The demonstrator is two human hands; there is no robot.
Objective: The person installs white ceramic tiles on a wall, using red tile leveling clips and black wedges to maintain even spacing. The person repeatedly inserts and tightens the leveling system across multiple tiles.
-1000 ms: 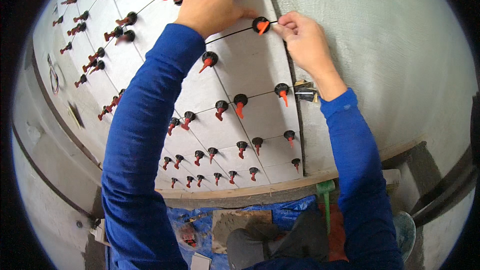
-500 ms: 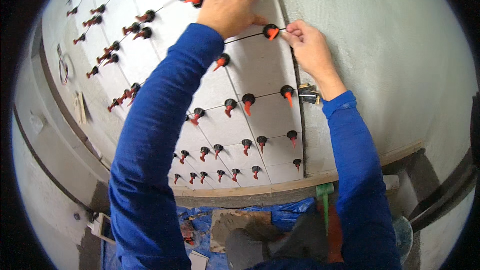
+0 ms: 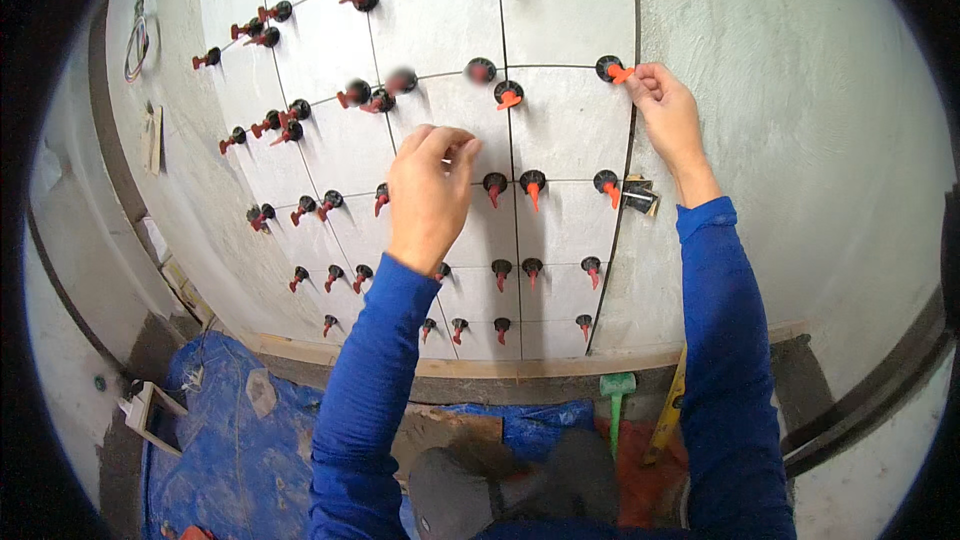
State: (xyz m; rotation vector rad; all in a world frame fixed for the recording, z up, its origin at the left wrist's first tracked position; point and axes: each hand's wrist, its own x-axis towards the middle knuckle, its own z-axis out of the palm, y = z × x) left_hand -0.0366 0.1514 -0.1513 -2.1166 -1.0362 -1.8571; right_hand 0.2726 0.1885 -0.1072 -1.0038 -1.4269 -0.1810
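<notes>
My right hand (image 3: 670,120) pinches the orange handle of a tile levelling clip (image 3: 609,68) between thumb and fingertips. That clip sits at the right end of a joint between two large white wall tiles (image 3: 568,10). My left hand (image 3: 432,185) hovers before the tiles left of the middle, fingers loosely curled, with nothing visible in it. Close to it are a levelling clip with a dark red handle (image 3: 495,187) and a partly covered clip (image 3: 382,197). A brighter orange-handled clip (image 3: 509,95) stands on a vertical joint between my hands.
Rows of similar clips stud the tiled wall. Bare plaster (image 3: 790,140) lies to the right, with an electrical box opening (image 3: 640,196) by the tile edge. A wooden batten (image 3: 480,368) runs under the tiles. Below are blue sheeting (image 3: 235,440), a green-headed mallet (image 3: 618,386) and a yellow level (image 3: 668,405).
My left hand has come off the upper tile and moved down. My right hand stays at the same clip, whose orange handle has turned toward the right. The view has shifted.
</notes>
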